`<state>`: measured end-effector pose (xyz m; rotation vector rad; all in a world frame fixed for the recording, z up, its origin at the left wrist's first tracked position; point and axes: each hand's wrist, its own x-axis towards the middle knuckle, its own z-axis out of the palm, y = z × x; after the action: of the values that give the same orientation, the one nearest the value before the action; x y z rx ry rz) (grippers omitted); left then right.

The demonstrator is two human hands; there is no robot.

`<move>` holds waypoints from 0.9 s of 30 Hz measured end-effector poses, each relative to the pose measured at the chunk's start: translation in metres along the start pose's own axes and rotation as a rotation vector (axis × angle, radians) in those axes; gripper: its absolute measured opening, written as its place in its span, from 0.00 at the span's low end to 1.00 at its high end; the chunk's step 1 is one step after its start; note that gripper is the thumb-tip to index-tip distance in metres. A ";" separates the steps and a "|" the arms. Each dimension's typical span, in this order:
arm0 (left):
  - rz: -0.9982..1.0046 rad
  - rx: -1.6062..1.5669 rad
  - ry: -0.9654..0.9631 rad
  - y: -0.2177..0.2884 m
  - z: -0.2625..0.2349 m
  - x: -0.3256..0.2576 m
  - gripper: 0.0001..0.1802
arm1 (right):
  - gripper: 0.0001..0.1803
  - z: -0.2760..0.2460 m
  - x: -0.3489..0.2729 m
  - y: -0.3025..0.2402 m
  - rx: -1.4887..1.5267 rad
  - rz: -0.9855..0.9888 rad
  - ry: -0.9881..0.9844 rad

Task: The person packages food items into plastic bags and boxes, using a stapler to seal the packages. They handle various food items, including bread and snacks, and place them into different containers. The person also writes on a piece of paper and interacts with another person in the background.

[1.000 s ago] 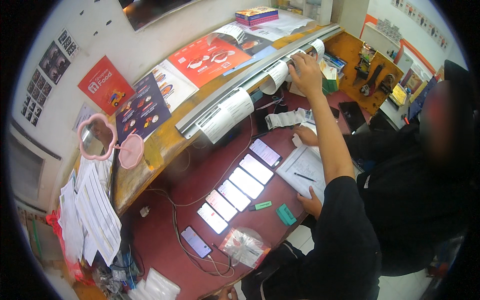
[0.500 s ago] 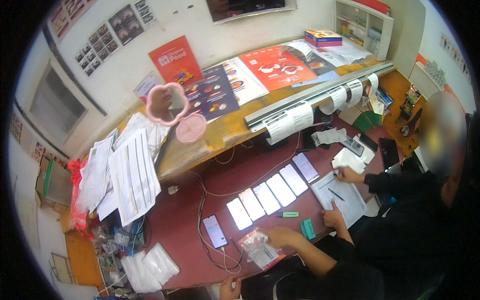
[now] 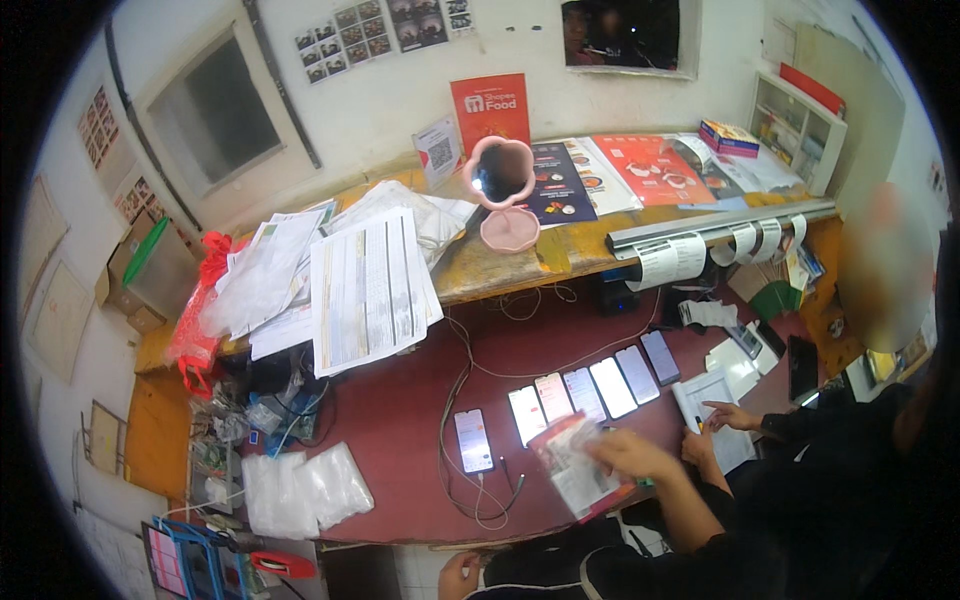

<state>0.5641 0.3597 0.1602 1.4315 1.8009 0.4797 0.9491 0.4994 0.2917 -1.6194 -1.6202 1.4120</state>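
My right hand (image 3: 635, 455) grips a thin red-and-white plastic packet (image 3: 578, 468) by its right side, above the dark red desk. Motion blurs both a little. The packet's top edge overlaps the lower ends of the leftmost phones in a slanted row of lit phones (image 3: 583, 394). Left of the packet lies a single lit phone (image 3: 474, 441) with a white charging cable (image 3: 480, 500) plugged in. My left hand (image 3: 458, 577) is low at the lower edge, over my lap, its fingers curled. Whether anything is in it is hidden.
At the right, a co-worker's hands (image 3: 715, 430) are over an open notebook (image 3: 715, 395). Clear plastic bags (image 3: 305, 492) lie at the desk's left. A raised wooden shelf (image 3: 470, 280) behind bears stacked papers (image 3: 370, 290), a pink mirror (image 3: 510, 230) and printed sheets. Receipt strips (image 3: 672, 260) hang from its rail.
My view has turned left. My right hand has raised the packet and moved it toward the row of phones. The co-worker's hands have come closer together at the notebook. My left hand stays low.
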 end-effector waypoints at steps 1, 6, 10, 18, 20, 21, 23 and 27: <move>-0.051 -0.008 -0.087 0.000 0.006 0.006 0.15 | 0.17 -0.028 -0.021 -0.036 0.075 0.095 0.066; -0.073 -0.013 -0.056 -0.016 -0.010 -0.012 0.15 | 0.13 -0.128 -0.054 -0.143 -0.131 -0.420 0.474; -0.002 0.005 0.075 -0.010 -0.011 -0.014 0.15 | 0.15 -0.174 -0.035 -0.201 0.010 -0.483 0.846; -0.135 -0.050 0.227 -0.106 0.057 -0.045 0.14 | 0.13 -0.376 0.181 -0.238 -0.681 -0.577 0.785; -0.221 0.020 0.196 -0.139 0.068 -0.070 0.12 | 0.12 -0.372 0.247 -0.228 -0.820 -0.585 0.711; -0.410 0.041 0.158 -0.139 0.057 -0.087 0.14 | 0.12 -0.362 0.283 -0.212 -0.859 -0.579 0.691; -0.474 -0.021 0.339 -0.175 0.057 -0.132 0.15 | 0.12 -0.326 0.344 -0.192 -0.922 -0.582 0.669; -0.950 -0.007 0.472 -0.202 0.092 -0.241 0.16 | 0.11 -0.188 0.413 -0.162 -0.948 -0.620 0.639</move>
<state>0.5198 0.0574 0.0412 0.3275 2.5741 0.3164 0.9494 0.9764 0.3630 -1.4996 -2.1764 -0.2486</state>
